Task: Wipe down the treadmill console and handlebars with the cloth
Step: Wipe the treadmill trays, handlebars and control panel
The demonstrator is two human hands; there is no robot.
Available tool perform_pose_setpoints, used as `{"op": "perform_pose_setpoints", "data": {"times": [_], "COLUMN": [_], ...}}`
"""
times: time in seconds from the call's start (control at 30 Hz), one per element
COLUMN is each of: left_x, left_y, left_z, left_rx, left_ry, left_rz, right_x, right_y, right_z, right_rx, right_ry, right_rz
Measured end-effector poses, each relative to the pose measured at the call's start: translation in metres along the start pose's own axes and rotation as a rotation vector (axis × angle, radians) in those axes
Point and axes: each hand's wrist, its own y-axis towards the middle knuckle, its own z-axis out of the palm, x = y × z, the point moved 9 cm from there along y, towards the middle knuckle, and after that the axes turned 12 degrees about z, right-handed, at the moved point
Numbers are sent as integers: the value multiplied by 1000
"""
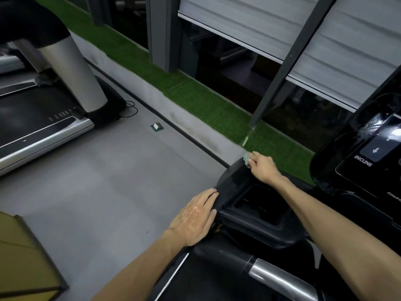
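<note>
The black treadmill console (355,148) fills the right side, with an INCLINE button panel and a recessed side tray (258,203) at its left end. My right hand (263,168) is closed on a small teal cloth (246,159) and presses it against the far left corner of the console's edge. Only a bit of the cloth shows past my fingers. My left hand (195,218) lies flat with fingers together on the console's left outer edge, holding nothing. A silver and black handlebar (280,276) runs below the tray at the bottom.
A second treadmill (43,118) stands at the left with a silver upright. A small green-and-white object (157,127) lies on the grey floor between the machines. A strip of artificial grass (206,105) runs along the window wall. A yellowish box (19,261) sits at bottom left.
</note>
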Motion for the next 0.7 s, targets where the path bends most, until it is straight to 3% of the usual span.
{"op": "perform_pose_setpoints", "data": {"times": [0.2, 0.3, 0.53, 0.63, 0.7], "left_x": [-1, -4, -3, 3, 5], "left_y": [0, 0, -18, -41, -48], "left_z": [-2, -5, -4, -7, -4], "left_rx": [-3, 3, 83, 80, 97], "left_ry": [1, 22, 89, 51, 34], "left_rz": [12, 19, 51, -25, -64], "right_x": [36, 46, 28, 44, 59], "right_y": [-69, -97, -48, -84, -118], "right_z": [20, 26, 12, 25, 43], "right_rx": [8, 29, -16, -22, 18], "right_ry": [-102, -41, -123, -49, -36], "right_rz": [-259, -394, -128, -169, -319]}}
